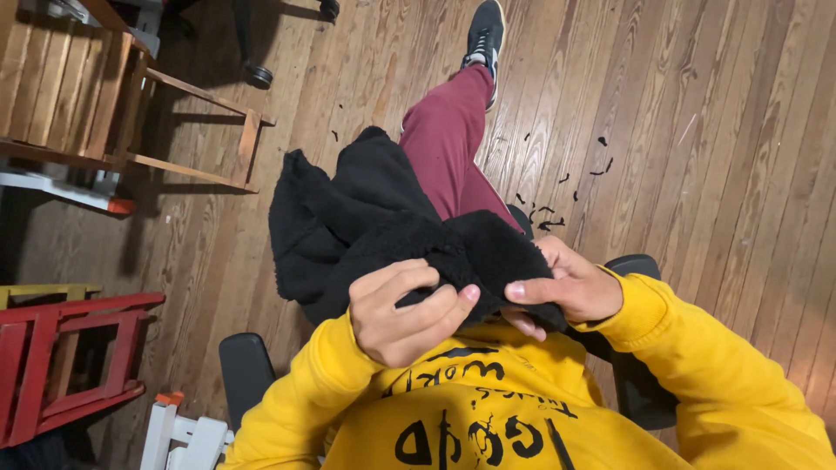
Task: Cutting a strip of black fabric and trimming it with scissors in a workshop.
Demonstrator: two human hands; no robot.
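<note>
Head view, left hand: my left hand (402, 313) is curled shut on the near edge of the black fleece garment (366, 218), thumb pressed over the cloth, fingers (396, 283) folded round it.
Head view, right hand: my right hand (570, 287) pinches the same edge just beside the left, thumb flat on top and fingers tucked beneath the fabric.
Garment: it lies bunched in my lap, touching both hands and draped over my thigh in maroon trousers (448, 139).
Body: my yellow sweatshirt (522, 409) with black lettering fills the lower frame; my black shoe (484, 35) rests on the wooden floor (714, 130).
Seat: dark chair armrests (246, 370) show on each side of me.
Floor: small black scraps (549, 222) lie scattered near my leg.
Surroundings: a wooden stool (196, 130) and a red wooden frame (61, 365) stand well apart.
</note>
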